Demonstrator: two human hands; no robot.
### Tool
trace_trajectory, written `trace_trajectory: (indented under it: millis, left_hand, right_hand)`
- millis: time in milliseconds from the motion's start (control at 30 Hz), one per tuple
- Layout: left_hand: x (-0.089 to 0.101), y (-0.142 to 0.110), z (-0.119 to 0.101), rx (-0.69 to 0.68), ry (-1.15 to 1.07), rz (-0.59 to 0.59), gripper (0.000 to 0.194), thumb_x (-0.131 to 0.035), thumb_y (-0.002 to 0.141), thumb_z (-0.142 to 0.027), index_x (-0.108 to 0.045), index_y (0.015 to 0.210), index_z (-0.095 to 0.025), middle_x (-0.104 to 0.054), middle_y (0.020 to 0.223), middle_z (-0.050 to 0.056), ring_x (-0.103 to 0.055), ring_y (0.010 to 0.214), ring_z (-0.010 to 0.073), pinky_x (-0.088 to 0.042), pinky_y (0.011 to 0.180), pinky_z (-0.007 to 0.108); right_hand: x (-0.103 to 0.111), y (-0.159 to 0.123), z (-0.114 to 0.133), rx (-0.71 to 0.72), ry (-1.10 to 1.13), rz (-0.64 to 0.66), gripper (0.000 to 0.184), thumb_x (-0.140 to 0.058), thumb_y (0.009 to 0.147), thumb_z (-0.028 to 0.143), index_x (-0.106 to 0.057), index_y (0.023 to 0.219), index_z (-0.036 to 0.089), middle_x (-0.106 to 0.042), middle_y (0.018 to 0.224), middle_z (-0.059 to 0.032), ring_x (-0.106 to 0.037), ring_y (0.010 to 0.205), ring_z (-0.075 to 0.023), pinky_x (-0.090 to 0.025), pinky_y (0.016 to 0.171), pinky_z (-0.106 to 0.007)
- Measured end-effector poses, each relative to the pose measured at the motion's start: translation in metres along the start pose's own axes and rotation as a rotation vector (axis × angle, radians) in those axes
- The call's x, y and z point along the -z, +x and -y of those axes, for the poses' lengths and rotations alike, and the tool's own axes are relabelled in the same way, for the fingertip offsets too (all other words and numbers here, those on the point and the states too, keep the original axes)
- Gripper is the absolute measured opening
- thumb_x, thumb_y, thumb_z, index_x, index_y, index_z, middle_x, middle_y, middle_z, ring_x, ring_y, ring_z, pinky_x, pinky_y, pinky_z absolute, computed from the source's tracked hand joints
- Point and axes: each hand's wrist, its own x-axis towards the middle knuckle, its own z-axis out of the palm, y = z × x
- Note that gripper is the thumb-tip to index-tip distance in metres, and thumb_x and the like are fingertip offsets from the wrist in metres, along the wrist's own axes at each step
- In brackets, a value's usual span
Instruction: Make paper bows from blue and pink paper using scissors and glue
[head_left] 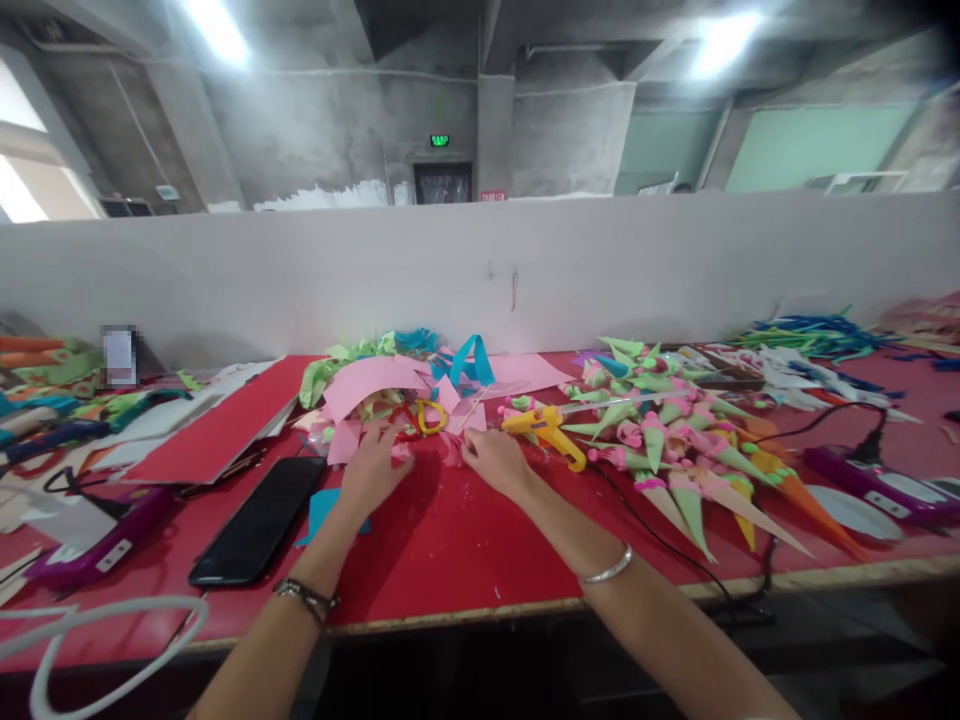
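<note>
My left hand [369, 468] is over the red tabletop with its fingers apart, near a small pink scrap [402, 453] by the thumb. My right hand [496, 462] is closed, its fingertips pinching a small pink folded piece of paper or foam [452, 449]. Just beyond the hands lie scissors with yellow and red handles [430, 417] and pink sheets [373, 384]. A yellow glue gun [546, 428] with a clear glue stick in its back rests to the right of my right hand. Under my left wrist is a blue sheet piece [324, 513].
A black phone [259, 522] and red sheets [210, 425] lie at the left. Piled at the right are several green, pink and orange cone-shaped pieces [660, 440]. Purple power strips [874, 485] and cords lie on the table. A white partition [420, 270] stands behind.
</note>
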Motion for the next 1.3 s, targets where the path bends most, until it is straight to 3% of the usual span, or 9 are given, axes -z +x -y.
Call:
trace_trajectory:
  millis: [133, 333, 467, 533, 667, 833, 933, 1100, 1300]
  left_hand:
    - [0.004, 0.008, -0.006, 0.027, 0.181, 0.093, 0.05, -0.059, 0.065, -0.046, -0.048, 0.104, -0.017, -0.051, 0.11, 0.014, -0.05, 0.101, 0.0268, -0.042, 0.074, 0.033]
    - [0.01, 0.021, -0.021, 0.131, 0.365, 0.137, 0.038, -0.042, 0.076, -0.05, -0.057, 0.083, -0.015, -0.061, 0.088, 0.013, -0.056, 0.087, 0.0254, -0.04, 0.07, 0.032]
    - [0.009, 0.023, -0.02, 0.188, 0.456, 0.147, 0.052, -0.035, 0.076, -0.057, -0.059, 0.085, -0.012, -0.063, 0.083, 0.017, -0.059, 0.081, 0.0293, -0.039, 0.069, 0.036]
    - [0.007, 0.023, -0.019, 0.182, 0.461, 0.155, 0.05, -0.035, 0.078, -0.053, -0.059, 0.086, -0.01, -0.064, 0.079, 0.018, -0.06, 0.077, 0.0296, -0.038, 0.068, 0.038]
    - [0.01, 0.02, -0.019, 0.132, 0.447, 0.178, 0.029, -0.042, 0.078, -0.036, -0.059, 0.082, -0.013, -0.065, 0.076, 0.013, -0.061, 0.075, 0.0261, -0.037, 0.072, 0.036]
    - [0.014, 0.015, -0.02, 0.217, 0.253, 0.234, 0.029, -0.048, 0.074, -0.041, -0.056, 0.089, -0.018, -0.065, 0.078, 0.009, -0.06, 0.079, 0.0239, -0.038, 0.069, 0.031]
    - [0.01, 0.014, -0.015, 0.259, 0.138, 0.301, 0.03, -0.047, 0.072, -0.045, -0.058, 0.082, -0.019, -0.065, 0.075, 0.007, -0.059, 0.075, 0.0225, -0.037, 0.062, 0.028]
    - [0.002, 0.018, 0.0, 0.268, -0.041, 0.391, 0.047, -0.035, 0.075, -0.054, -0.056, 0.054, -0.017, -0.061, 0.06, 0.006, -0.057, 0.061, 0.0196, -0.034, 0.053, 0.026]
    - [0.009, 0.016, 0.014, 0.314, -0.275, 0.489, 0.06, -0.022, 0.078, -0.057, -0.057, 0.055, -0.015, -0.059, 0.048, 0.005, -0.05, 0.042, 0.013, -0.037, 0.047, 0.023]
  right_hand:
    - [0.002, -0.004, 0.004, 0.051, -0.093, 0.083, 0.019, -0.042, 0.08, 0.023, -0.06, 0.083, 0.016, -0.065, 0.081, -0.0117, -0.06, 0.076, -0.0202, -0.039, 0.062, -0.026]
    - [0.004, -0.007, 0.009, 0.109, -0.158, 0.12, 0.026, -0.039, 0.081, 0.025, -0.063, 0.079, 0.016, -0.066, 0.077, -0.0116, -0.061, 0.072, -0.0202, -0.039, 0.06, -0.026]
    - [0.006, -0.008, 0.012, 0.13, -0.166, 0.101, 0.026, -0.04, 0.081, 0.026, -0.063, 0.076, 0.017, -0.066, 0.075, -0.0094, -0.061, 0.069, -0.019, -0.038, 0.057, -0.025]
    - [0.007, -0.008, 0.013, 0.135, -0.158, 0.085, 0.025, -0.04, 0.081, 0.026, -0.063, 0.076, 0.017, -0.066, 0.074, -0.0087, -0.06, 0.068, -0.018, -0.037, 0.056, -0.024]
    - [0.006, -0.008, 0.013, 0.138, -0.12, 0.046, 0.025, -0.039, 0.082, 0.027, -0.062, 0.077, 0.018, -0.065, 0.072, -0.0071, -0.059, 0.065, -0.0163, -0.033, 0.054, -0.023]
    - [0.002, -0.008, 0.011, 0.125, -0.063, 0.01, 0.028, -0.038, 0.083, 0.029, -0.062, 0.074, 0.019, -0.064, 0.067, -0.0045, -0.056, 0.059, -0.014, -0.027, 0.051, -0.023]
    - [0.001, -0.008, 0.011, 0.119, -0.037, -0.008, 0.028, -0.038, 0.083, 0.03, -0.061, 0.073, 0.019, -0.063, 0.066, -0.004, -0.053, 0.059, -0.013, -0.025, 0.051, -0.023]
    - [0.0, -0.008, 0.009, 0.12, 0.011, -0.028, 0.027, -0.039, 0.082, 0.029, -0.06, 0.068, 0.019, -0.06, 0.061, -0.002, -0.049, 0.055, -0.0114, -0.022, 0.05, -0.023]
    - [0.001, -0.008, 0.01, 0.134, 0.076, -0.036, 0.027, -0.039, 0.082, 0.028, -0.059, 0.068, 0.018, -0.057, 0.059, -0.0006, -0.046, 0.053, -0.0095, -0.023, 0.051, -0.022]
